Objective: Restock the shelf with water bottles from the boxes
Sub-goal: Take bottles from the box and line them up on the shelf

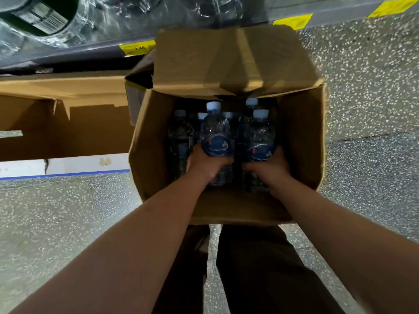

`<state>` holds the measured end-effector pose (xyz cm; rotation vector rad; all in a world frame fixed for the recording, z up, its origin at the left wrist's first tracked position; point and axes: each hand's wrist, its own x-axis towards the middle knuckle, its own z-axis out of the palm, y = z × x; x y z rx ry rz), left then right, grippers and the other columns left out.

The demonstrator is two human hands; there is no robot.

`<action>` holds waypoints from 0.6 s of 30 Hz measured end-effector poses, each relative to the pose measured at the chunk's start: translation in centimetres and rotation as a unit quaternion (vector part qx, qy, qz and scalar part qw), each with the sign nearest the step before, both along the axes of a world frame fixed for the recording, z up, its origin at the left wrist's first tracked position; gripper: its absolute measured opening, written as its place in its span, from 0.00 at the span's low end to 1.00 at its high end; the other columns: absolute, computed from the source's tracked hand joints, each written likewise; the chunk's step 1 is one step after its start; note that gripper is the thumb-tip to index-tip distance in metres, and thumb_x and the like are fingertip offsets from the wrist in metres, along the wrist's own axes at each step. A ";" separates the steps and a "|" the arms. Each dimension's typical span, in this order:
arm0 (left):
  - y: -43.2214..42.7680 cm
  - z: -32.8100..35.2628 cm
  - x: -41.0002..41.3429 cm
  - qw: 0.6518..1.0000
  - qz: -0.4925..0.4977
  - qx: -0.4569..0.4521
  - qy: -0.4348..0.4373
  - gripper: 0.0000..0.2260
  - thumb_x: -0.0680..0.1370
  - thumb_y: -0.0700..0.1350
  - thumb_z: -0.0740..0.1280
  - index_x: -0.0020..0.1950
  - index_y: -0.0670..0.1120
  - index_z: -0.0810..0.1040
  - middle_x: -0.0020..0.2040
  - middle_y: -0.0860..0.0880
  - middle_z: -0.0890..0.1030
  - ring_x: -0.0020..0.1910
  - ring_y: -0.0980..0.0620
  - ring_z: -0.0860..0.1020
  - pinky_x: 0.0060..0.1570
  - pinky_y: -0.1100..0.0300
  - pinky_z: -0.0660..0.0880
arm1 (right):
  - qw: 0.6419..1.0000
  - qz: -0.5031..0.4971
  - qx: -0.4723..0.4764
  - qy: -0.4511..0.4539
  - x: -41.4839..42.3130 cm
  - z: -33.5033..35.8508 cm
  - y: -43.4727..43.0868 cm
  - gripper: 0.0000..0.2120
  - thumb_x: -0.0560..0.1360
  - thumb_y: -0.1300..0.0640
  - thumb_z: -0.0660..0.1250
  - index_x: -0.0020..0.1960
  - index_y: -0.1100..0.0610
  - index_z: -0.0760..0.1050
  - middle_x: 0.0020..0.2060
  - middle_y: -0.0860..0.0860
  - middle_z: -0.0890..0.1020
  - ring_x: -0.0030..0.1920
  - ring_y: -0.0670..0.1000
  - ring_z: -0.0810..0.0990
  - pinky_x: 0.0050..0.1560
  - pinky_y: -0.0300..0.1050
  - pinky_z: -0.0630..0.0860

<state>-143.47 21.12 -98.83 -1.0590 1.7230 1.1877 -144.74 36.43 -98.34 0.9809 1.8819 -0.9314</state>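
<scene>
Your left hand (205,165) grips the lower body of the left bottle (215,134), fingers curled round it. Your right hand (269,168) grips the right bottle (260,137) likewise. Both bottles stand upright, side by side, inside the open cardboard box (299,141) on the floor (362,87). More capped bottles (180,132) stand behind them. A second box (68,123) lies left. Beyond, the shelf (74,55) edge carries yellow tags (136,47).

Lighting: dim overall, with deep shadow inside the open box (299,137) and across the trousers (260,268). Glare: white streaks on the plastic-wrapped stock (95,17), far left. Quality: motion blur throughout, heaviest along the far shelf (68,55); wide-angle bending at the edges.
</scene>
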 end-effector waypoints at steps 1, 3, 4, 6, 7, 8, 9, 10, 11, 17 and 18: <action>-0.2 0.7 0.2 1.000 -0.004 0.008 0.002 0.36 0.64 0.49 0.79 0.69 0.47 0.68 0.61 0.51 0.77 0.59 0.50 0.75 0.52 0.62 0.68 | 1.000 0.013 0.005 0.008 0.0 1.0 -0.2 0.42 0.58 0.60 0.80 0.67 0.54 0.64 0.60 0.53 0.76 0.60 0.56 0.76 0.59 0.55 0.76; -0.7 2.9 0.3 0.999 -0.018 0.026 0.010 0.35 0.63 0.48 0.80 0.66 0.47 0.70 0.58 0.53 0.78 0.57 0.52 0.76 0.54 0.61 0.70 | 0.999 0.040 0.011 0.023 -0.3 3.1 -0.6 0.39 0.57 0.56 0.79 0.65 0.53 0.69 0.58 0.52 0.79 0.58 0.55 0.77 0.59 0.53 0.76; -0.9 4.2 0.2 0.999 -0.024 0.032 0.015 0.34 0.62 0.48 0.80 0.65 0.47 0.71 0.57 0.53 0.78 0.56 0.53 0.76 0.56 0.59 0.71 | 0.998 0.049 0.008 0.028 -0.5 4.4 -0.8 0.36 0.58 0.55 0.79 0.64 0.53 0.72 0.56 0.51 0.80 0.56 0.54 0.78 0.57 0.50 0.76; -1.5 6.6 -0.3 0.999 -0.032 0.036 0.022 0.40 0.55 0.52 0.81 0.64 0.48 0.72 0.56 0.52 0.80 0.55 0.52 0.78 0.59 0.53 0.75 | 0.999 0.024 -0.014 0.026 -0.8 6.9 -1.2 0.31 0.59 0.57 0.80 0.61 0.53 0.76 0.52 0.51 0.83 0.51 0.51 0.80 0.51 0.46 0.77; -1.8 7.7 -0.5 0.998 -0.030 0.042 0.027 0.42 0.50 0.55 0.81 0.63 0.48 0.73 0.55 0.52 0.81 0.54 0.52 0.80 0.58 0.50 0.76 | 0.999 0.003 -0.032 0.024 -0.8 8.1 -1.4 0.31 0.59 0.59 0.80 0.60 0.53 0.76 0.51 0.51 0.83 0.49 0.51 0.81 0.49 0.45 0.78; -2.1 8.6 -0.5 0.998 -0.031 0.049 0.038 0.44 0.47 0.57 0.80 0.61 0.49 0.74 0.54 0.52 0.82 0.53 0.52 0.80 0.56 0.50 0.78 | 0.998 -0.015 -0.049 0.027 -0.8 9.2 -1.7 0.30 0.58 0.60 0.80 0.59 0.52 0.77 0.50 0.51 0.83 0.48 0.51 0.82 0.50 0.47 0.79; -2.4 9.6 -0.4 0.997 -0.036 0.054 0.045 0.44 0.47 0.57 0.80 0.61 0.49 0.75 0.53 0.52 0.82 0.52 0.53 0.81 0.55 0.51 0.78 | 0.997 -0.033 -0.058 0.029 -0.8 10.6 -1.9 0.30 0.58 0.60 0.81 0.58 0.52 0.76 0.49 0.51 0.84 0.49 0.51 0.82 0.51 0.49 0.79; -2.7 11.3 -0.3 0.996 -0.052 0.053 0.047 0.43 0.48 0.57 0.80 0.61 0.49 0.75 0.53 0.53 0.83 0.52 0.53 0.81 0.54 0.53 0.78 | 0.996 -0.051 -0.062 0.030 -0.8 11.9 -2.2 0.31 0.57 0.60 0.81 0.58 0.52 0.76 0.49 0.51 0.84 0.49 0.52 0.82 0.53 0.52 0.79; -3.0 13.3 -0.3 0.996 -0.061 0.049 0.050 0.41 0.50 0.56 0.80 0.61 0.49 0.75 0.53 0.53 0.82 0.52 0.53 0.81 0.51 0.57 0.78 | 0.995 -0.069 -0.068 0.034 -0.9 13.5 -2.5 0.31 0.55 0.60 0.82 0.56 0.52 0.76 0.49 0.51 0.84 0.50 0.53 0.82 0.55 0.54 0.78; -3.8 22.0 1.2 0.992 -0.011 0.069 0.107 0.25 0.67 0.43 0.78 0.59 0.46 0.71 0.50 0.52 0.78 0.44 0.57 0.77 0.30 0.71 0.71 | 0.985 -0.059 -0.127 0.103 -0.5 21.4 -2.9 0.34 0.44 0.57 0.82 0.49 0.51 0.77 0.45 0.51 0.85 0.48 0.54 0.84 0.54 0.56 0.79; -3.9 23.3 1.3 0.990 -0.002 0.070 0.126 0.21 0.68 0.42 0.78 0.55 0.47 0.72 0.46 0.54 0.78 0.41 0.59 0.76 0.29 0.72 0.72 | 0.983 -0.047 -0.137 0.111 -0.4 23.0 -2.9 0.30 0.48 0.62 0.82 0.48 0.51 0.76 0.45 0.51 0.85 0.48 0.53 0.84 0.54 0.54 0.79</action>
